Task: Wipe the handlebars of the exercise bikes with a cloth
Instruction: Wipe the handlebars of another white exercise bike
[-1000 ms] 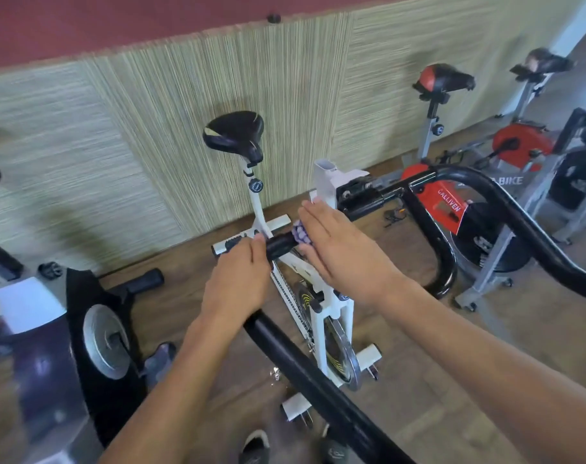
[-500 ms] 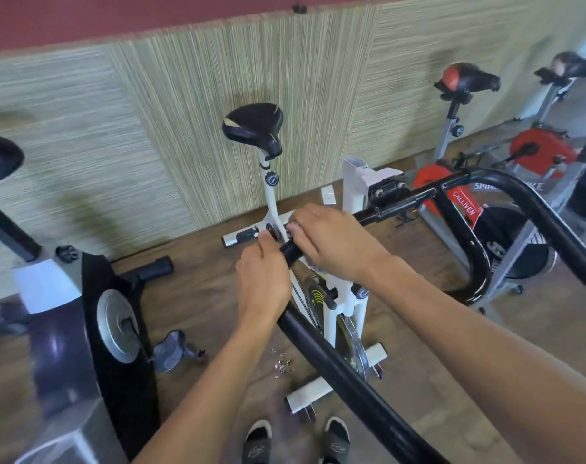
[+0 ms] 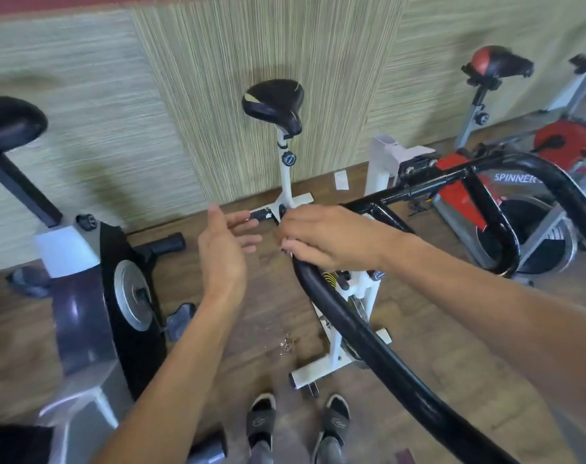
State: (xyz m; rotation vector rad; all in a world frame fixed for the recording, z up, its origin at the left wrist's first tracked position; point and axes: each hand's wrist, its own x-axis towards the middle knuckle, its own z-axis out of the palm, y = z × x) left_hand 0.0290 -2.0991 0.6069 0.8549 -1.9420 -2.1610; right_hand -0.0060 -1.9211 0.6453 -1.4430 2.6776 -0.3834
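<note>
Your left hand point(image 3: 223, 252) has come off the handlebar point(image 3: 345, 316): half a second ago it gripped the bar end, now it hangs free at 9 o'clock of it, fingers spread, holding nothing. Your right hand point(image 3: 321, 234) stays curled over the bar end at frame centre. The cloth isn't visible now; presumably bunched under those fingers, can't confirm. My read: this end is nearly wiped; the long run toward 5 o'clock and the far loop at 3 o'clock remain.
</note>
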